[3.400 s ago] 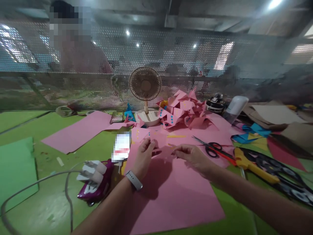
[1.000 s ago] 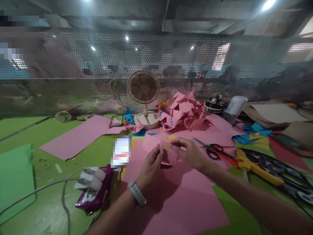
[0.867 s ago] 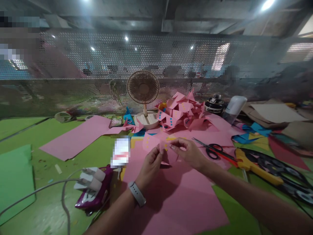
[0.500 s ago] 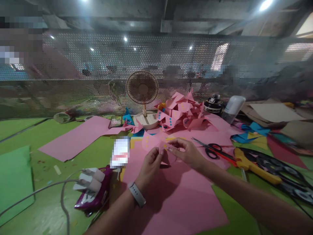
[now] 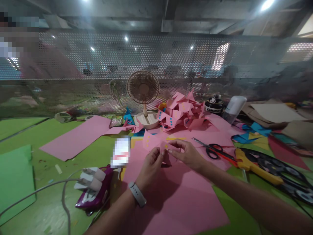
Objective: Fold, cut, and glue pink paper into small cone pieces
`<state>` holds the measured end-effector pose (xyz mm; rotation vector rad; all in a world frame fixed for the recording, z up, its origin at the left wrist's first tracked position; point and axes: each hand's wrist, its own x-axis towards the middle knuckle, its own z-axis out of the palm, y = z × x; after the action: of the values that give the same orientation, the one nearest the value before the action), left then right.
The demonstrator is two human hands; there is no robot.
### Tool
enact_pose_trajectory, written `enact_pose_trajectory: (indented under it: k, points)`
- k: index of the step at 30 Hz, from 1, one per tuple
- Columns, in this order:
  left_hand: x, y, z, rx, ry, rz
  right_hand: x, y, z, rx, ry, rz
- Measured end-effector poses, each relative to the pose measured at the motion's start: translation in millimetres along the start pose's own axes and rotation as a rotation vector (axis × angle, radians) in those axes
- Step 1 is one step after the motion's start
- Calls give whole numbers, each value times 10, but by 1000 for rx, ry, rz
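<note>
Between my two hands is a folded pink paper piece (image 5: 151, 139) with yellow marks on it. My left hand (image 5: 152, 166) is closed, pinching its lower edge between thumb and fingers. On the other side my right hand (image 5: 187, 153) grips the same piece, thumb and index finger close together near a yellow dot. Some of the fold is hidden behind my fingers. Beneath both hands lie pink paper sheets (image 5: 186, 199). Past them rises a heap of folded pink paper pieces (image 5: 186, 111), some with blue or yellow dots.
Right of my hands lie black-handled scissors (image 5: 212, 150) and a yellow-handled tool (image 5: 259, 169). A small fan (image 5: 143, 88) stands behind. To the left are a lit phone (image 5: 120, 152), a purple power strip (image 5: 94, 192) with plugs and cables, and a green sheet (image 5: 16, 182).
Both hands hold almost the same position on the folded paper. The whole view has shifted very slightly, with everything a little further right.
</note>
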<state>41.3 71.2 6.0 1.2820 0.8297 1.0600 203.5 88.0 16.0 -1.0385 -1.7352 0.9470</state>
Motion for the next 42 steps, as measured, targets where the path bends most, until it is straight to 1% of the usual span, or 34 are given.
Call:
enact_pose_trajectory:
  k: [4,12,16,18,22,27,31,35,38,42]
  points:
    - [8,-27,-18,31,-14,25,-21,-41,-8,6,-19,25]
    - [3,-28,-33,139,-5,71,-30,-5,-4,48,-55,-3]
    - [-2,-11,-29,60,9,35,0,1,-59,57,-13,38]
    - [-8,5,-23,2,33,7,6,12,-85,58,5,31]
    - [-12,32,-9,-26,57,-23,-19,50,-77,44,-12,12]
    - [7,13,-23,109,44,46,-79,78,-1,69,-9,-1]
    - [6,-11,-24,128,39,87,-102,111,15,98,-2,-7]
    - [-24,1,-19,86,19,108,-94,136,-40,113,20,-37]
    - [-55,50,-48,68,31,107,-82,95,-106,129,35,-58]
    - [-51,90,-110,31,-11,98,-57,25,-199,154,102,-77]
